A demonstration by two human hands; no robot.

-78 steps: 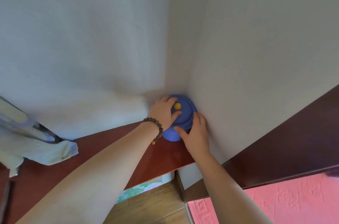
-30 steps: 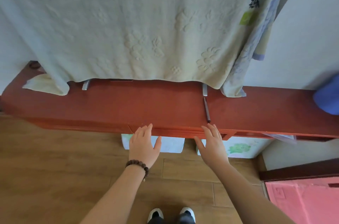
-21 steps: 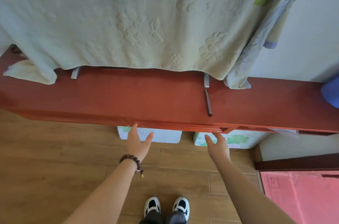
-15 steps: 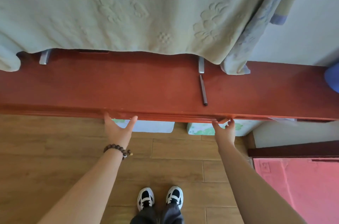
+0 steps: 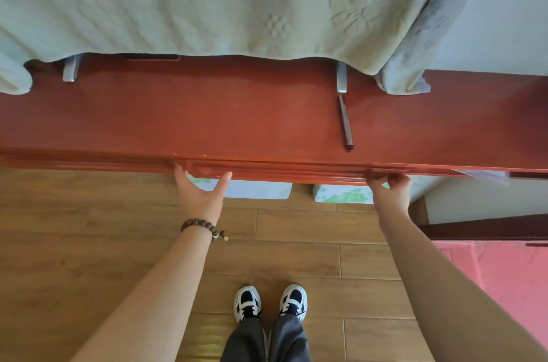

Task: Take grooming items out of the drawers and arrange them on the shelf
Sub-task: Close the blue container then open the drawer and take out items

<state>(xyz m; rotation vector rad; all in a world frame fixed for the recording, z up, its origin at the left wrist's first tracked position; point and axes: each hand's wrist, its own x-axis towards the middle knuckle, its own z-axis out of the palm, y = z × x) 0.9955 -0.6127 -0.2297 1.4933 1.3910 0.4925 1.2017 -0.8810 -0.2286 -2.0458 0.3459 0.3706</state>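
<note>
A long red-brown wooden shelf top point(image 5: 207, 118) runs across the view, with a drawer front point(image 5: 281, 172) in its near edge. My left hand point(image 5: 201, 194) is palm up, its fingers hooked under the drawer front's left end and the thumb spread. At the right end my right hand point(image 5: 389, 188) curls its fingers over the drawer front's lower edge. The drawer shows only a thin gap and its inside is hidden. A thin dark pencil-like stick point(image 5: 345, 126) lies on the shelf top.
A pale green embossed towel point(image 5: 207, 0) hangs over the back of the shelf, with two metal feet point(image 5: 341, 78) under it. Two pale boxes point(image 5: 258, 188) sit on the wood floor below. A pink mat point(image 5: 489, 287) lies at right. My shoes point(image 5: 271, 301) stand below.
I turned away from the blue pot in the corner. Both hands dropped from the shelf top to the drawer front's lower edge and moved apart to its two ends.
</note>
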